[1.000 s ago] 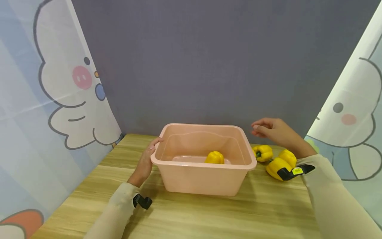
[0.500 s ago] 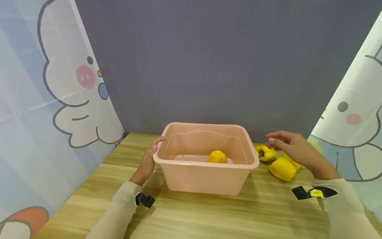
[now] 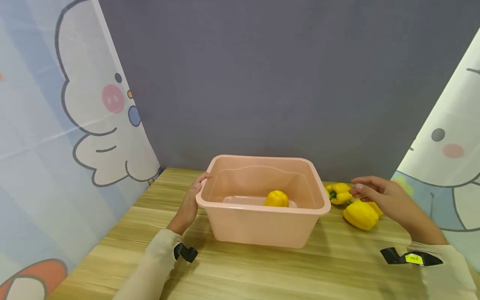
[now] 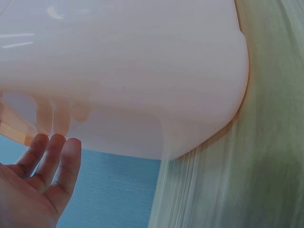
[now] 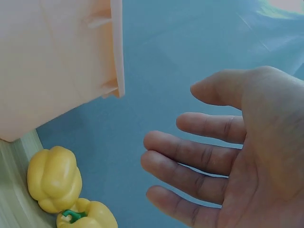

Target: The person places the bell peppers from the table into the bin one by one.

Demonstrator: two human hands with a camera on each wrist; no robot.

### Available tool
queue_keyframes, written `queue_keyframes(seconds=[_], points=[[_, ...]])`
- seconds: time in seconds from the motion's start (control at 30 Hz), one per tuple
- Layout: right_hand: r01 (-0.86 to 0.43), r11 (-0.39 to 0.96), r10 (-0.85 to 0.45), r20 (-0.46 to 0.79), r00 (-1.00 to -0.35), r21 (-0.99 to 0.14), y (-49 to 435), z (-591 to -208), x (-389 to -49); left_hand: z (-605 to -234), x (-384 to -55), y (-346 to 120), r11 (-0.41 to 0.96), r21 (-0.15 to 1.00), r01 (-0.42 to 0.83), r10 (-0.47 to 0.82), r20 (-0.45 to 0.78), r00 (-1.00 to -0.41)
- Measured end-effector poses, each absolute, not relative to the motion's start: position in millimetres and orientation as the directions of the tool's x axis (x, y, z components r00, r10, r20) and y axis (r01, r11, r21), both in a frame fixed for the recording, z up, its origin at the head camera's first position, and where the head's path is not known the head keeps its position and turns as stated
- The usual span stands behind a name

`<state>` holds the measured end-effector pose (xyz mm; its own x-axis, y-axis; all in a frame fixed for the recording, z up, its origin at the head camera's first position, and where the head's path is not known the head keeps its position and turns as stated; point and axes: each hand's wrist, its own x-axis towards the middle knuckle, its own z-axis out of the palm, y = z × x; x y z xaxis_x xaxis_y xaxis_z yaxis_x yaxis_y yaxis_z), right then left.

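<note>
A pink plastic basin (image 3: 258, 227) stands on the wooden table, with one yellow bell pepper (image 3: 276, 198) inside. My left hand (image 3: 189, 204) holds the basin's left rim. In the left wrist view, several fingertips (image 4: 70, 145) touch its outer wall below the rim; the thumb is out of that view. Right of the basin lie three more yellow bell peppers: one by the back wall (image 3: 339, 193), one nearer the front (image 3: 361, 215), and one largely hidden (image 3: 376, 207). Above these hovers my right hand (image 3: 390, 200), fingers loosely extended and holding nothing.
A dark grey wall (image 3: 255, 83) rises behind the table's back edge. Printed cartoon curtains flank it, one at the left (image 3: 37, 146) and one at the right (image 3: 450, 125). The wooden tabletop (image 3: 240, 273) extends in front of the basin.
My right hand has moved right and down, from beside the basin's rim to above the peppers. My left hand stays on the rim. The head view has shifted slightly.
</note>
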<state>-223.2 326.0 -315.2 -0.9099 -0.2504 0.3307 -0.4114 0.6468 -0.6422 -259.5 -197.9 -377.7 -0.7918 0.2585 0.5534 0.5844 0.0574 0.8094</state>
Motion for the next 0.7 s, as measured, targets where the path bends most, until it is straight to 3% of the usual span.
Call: queue_keyframes(seconds=[0.43, 0.7], points=[[-0.391, 0.700, -0.265, 0.292, -0.919, -0.598, 351, -316, -220, -381, -262, -200, 0.065, 0.794, 0.604, 0.251, 0.573, -0.780], [-0.311, 0.732, -0.245, 0.192, -0.950, -0.606, 367, -316, -216, -382, -261, -201, 0.060, 0.799, 0.599, 0.251, 0.569, -0.783]])
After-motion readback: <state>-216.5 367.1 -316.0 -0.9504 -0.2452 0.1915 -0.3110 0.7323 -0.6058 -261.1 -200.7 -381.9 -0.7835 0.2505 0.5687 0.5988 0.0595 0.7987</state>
